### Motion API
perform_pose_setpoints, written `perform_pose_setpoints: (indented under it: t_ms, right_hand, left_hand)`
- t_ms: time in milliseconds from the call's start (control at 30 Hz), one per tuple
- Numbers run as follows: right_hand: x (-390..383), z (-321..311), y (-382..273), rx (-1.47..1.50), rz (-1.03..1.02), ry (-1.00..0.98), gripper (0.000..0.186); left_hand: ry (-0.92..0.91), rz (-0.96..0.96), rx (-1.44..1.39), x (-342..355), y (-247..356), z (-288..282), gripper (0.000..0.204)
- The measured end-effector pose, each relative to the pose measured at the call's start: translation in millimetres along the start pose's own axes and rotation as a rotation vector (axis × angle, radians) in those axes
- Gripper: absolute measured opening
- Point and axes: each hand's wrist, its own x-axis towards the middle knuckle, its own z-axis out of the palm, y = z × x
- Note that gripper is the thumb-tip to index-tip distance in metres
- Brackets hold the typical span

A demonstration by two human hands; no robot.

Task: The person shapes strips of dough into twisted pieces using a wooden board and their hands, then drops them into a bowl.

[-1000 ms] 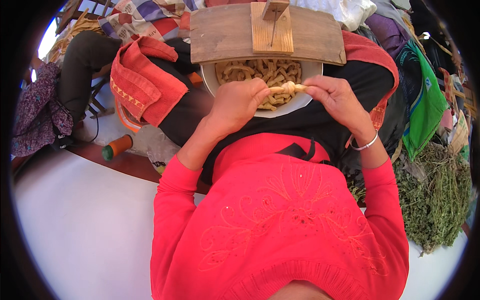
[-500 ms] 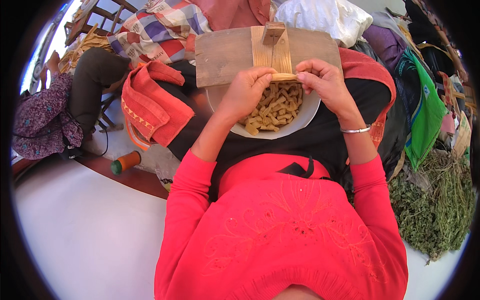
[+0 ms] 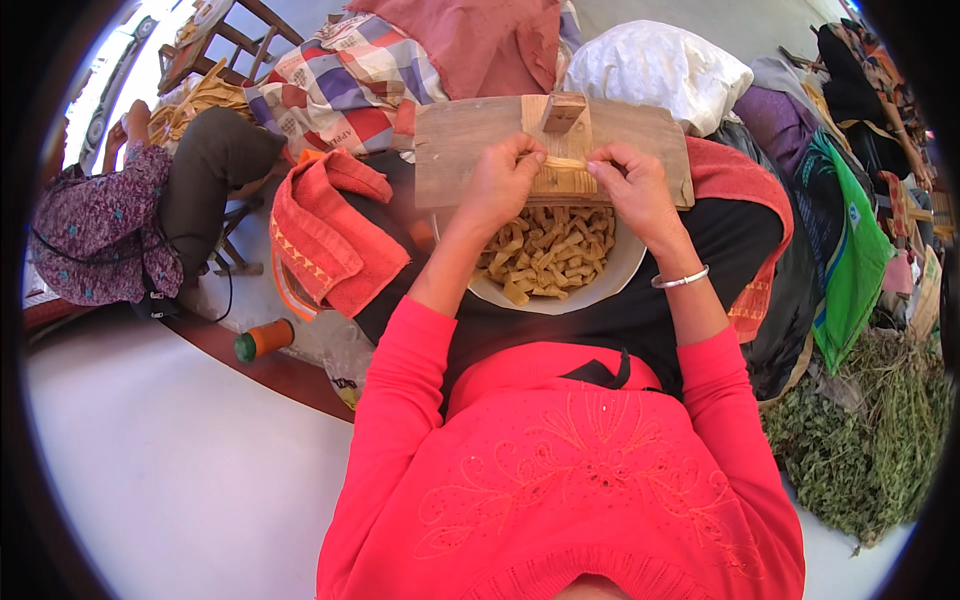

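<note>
My left hand (image 3: 500, 185) and my right hand (image 3: 632, 185) pinch the two ends of a short pale-yellow strip (image 3: 566, 163) and hold it flat against a small ridged wooden block (image 3: 561, 130) fixed on a wooden board (image 3: 455, 150). The board rests across the far rim of a white bowl (image 3: 600, 285) on my lap. The bowl holds several short tan rolled pieces (image 3: 545, 250). A silver bangle sits on my right wrist.
A folded orange-red cloth (image 3: 330, 235) lies left of the bowl. Another person in a patterned purple top (image 3: 105, 230) sits at far left. An orange spool (image 3: 265, 340) lies on the floor. Dried green herbs (image 3: 870, 440) pile at right, with a green bag (image 3: 850, 250) above them.
Both hands have lifted the strip from over the bowl up onto the ridged block on the board. The view has tilted, showing more of the bowl and the things behind it.
</note>
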Motion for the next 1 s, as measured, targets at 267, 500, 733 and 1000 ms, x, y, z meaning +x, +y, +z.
perform_pose_setpoints:
  t_ms: [267,500,733,1000]
  right_hand:
    - [-8,-3,-16,-0.042,-0.048,0.021,0.012]
    - [-13,-3,-20,-0.032,-0.107,0.024,0.012]
    - [4,4,1,-0.101,-0.063,-0.035,0.012]
    - [-28,-15,5,-0.285,-0.062,-0.092,0.01]
  left_hand:
    - [0.073,0.086,0.086,-9,10,1,0.012]
    - [0.119,0.087,0.016,-10,10,2,0.011]
    - [0.148,0.101,0.156,-4,-5,6,0.011]
    - [0.395,0.375,0.504,-58,-6,7,0.009]
